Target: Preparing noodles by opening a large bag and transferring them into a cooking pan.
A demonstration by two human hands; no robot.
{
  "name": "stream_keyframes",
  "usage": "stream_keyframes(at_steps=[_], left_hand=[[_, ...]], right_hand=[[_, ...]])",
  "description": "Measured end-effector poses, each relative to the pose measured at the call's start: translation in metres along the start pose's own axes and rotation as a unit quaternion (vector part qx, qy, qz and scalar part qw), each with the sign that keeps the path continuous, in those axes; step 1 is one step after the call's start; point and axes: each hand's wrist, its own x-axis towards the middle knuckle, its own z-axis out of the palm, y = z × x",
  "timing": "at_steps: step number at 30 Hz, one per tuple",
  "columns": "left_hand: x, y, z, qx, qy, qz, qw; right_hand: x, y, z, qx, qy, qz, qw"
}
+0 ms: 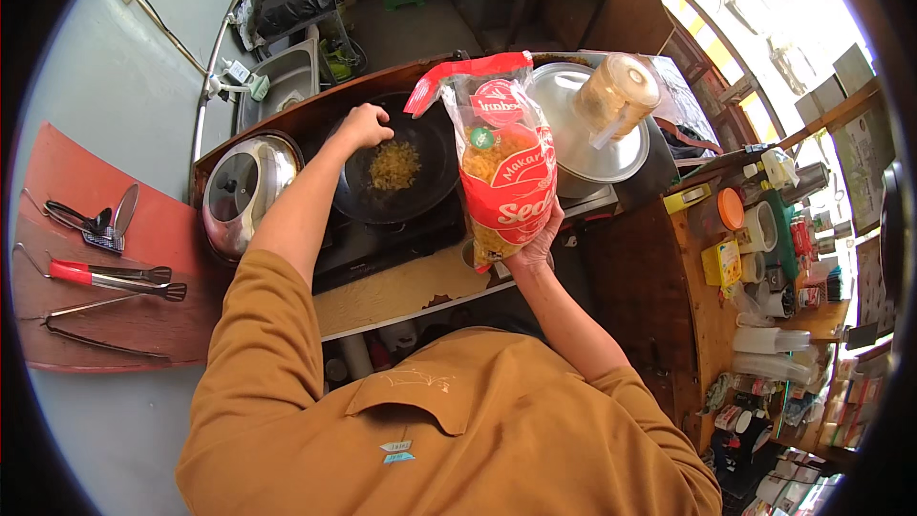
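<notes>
My right hand [534, 244] supports an opened plastic bag of dry macaroni [507, 172] from below, its red top folded over to one side. Over the upper left edge of a dark wok [423, 193] hangs my left hand [369, 126], fingers bent and pointing down; whether anything is between them cannot be told. A small heap of macaroni [394, 165] lies in the middle of the wok, which sits on a black stove [358, 262].
A lidded metal pan [251, 190] stands left of the wok. To the right, a large lidded pot [616, 158] carries a plastic container [620, 89]. Tongs [107, 276] hang on the red board at left. Containers crowd the wooden shelf [698, 294] at right.
</notes>
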Motion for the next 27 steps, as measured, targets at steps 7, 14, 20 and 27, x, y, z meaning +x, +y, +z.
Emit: stream_keyframes(at_steps=[7,14,20,27], left_hand=[[-0.045,0.061,-0.062,-0.031,0.074,0.061,0.995],[-0.094,0.099,-0.067,-0.129,0.117,0.109,0.979],[-0.167,0.188,-0.115,-0.33,0.123,0.169,0.921],[-0.252,0.286,-0.132,-0.213,0.135,0.514,0.82]], right_hand=[[-0.016,-0.015,-0.023,0.005,0.008,-0.038,0.999],[-0.036,-0.027,-0.016,0.056,-0.069,0.004,0.996],[-0.059,-0.049,-0.018,-0.108,-0.145,-0.012,0.983],[-0.102,-0.058,-0.088,-0.145,-0.079,-0.074,0.984]])
